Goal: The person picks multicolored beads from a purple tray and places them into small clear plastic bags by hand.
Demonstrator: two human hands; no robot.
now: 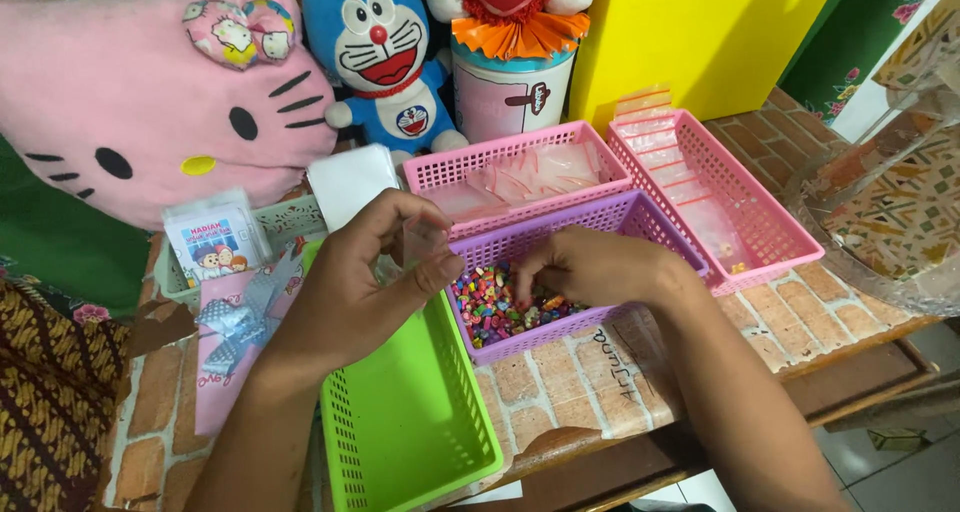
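Note:
My left hand [365, 277] holds a small clear plastic bag [424, 240] pinched between thumb and fingers, above the near end of the green basket [410, 427]. My right hand [590, 269] reaches into the purple basket [640, 217], fingertips down among several small colourful beads [488, 307] and pinching at them. The purple basket sits on a small table with a brick-pattern cover [580, 372], right of the green basket.
Two pink baskets [760, 232] with clear bags stand behind and to the right. Plush toys [150, 92] and a yellow box [700, 32] line the back. A stack of printed cards [215, 242] and a pink paper [235, 332] lie left. The table's front edge is close.

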